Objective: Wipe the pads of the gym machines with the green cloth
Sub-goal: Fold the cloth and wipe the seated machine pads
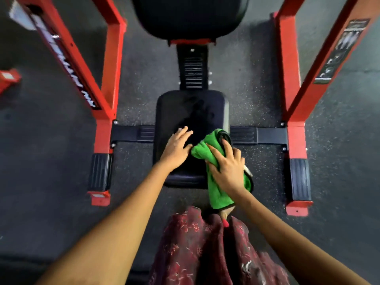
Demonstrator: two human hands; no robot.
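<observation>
Green cloth [218,173] under right hand [228,169] on seat pad [191,112].

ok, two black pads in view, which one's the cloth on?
The near seat pad: the right hand presses the green cloth on its right edge, the left hand lies beside it. The far pad is untouched.

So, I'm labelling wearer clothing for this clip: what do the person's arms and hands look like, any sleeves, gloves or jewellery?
Both forearms are bare to the frame's edge: no sleeves, gloves, watch or bracelets show. The left hand and right hand show no rings I can make out. Below them hangs a dark red floral-patterned garment.
</observation>
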